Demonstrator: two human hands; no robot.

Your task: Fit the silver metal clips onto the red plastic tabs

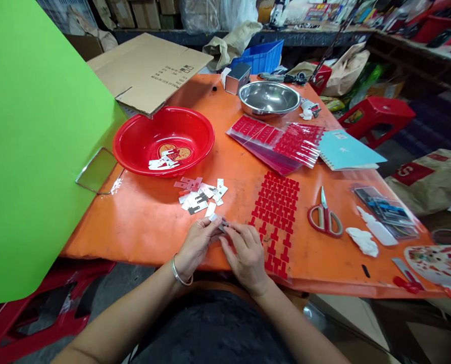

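Near the table's front edge, my left hand (201, 239) pinches a small flat metal piece (213, 217), its pale end showing past the thumb. The fingers of my right hand (247, 253) close on the same piece from the other side. How much of it lies under the fingertips is hidden. Just beyond my hands is a loose pile of flat white and silvery pieces (198, 198), with some red ones among them. To the right of my right hand lies a clear sheet of red T-shaped stickers (276, 212), with gaps in its lower rows.
A red basin (206, 129) with several flat pieces stands behind the pile. Scissors (326, 217), a white bottle (379, 227) and crumpled tissue (362, 241) lie right. Farther back are sticker packs (274, 141), a blue notebook (346, 146) and a steel bowl (269, 103). A green board (39, 151) fills the left.
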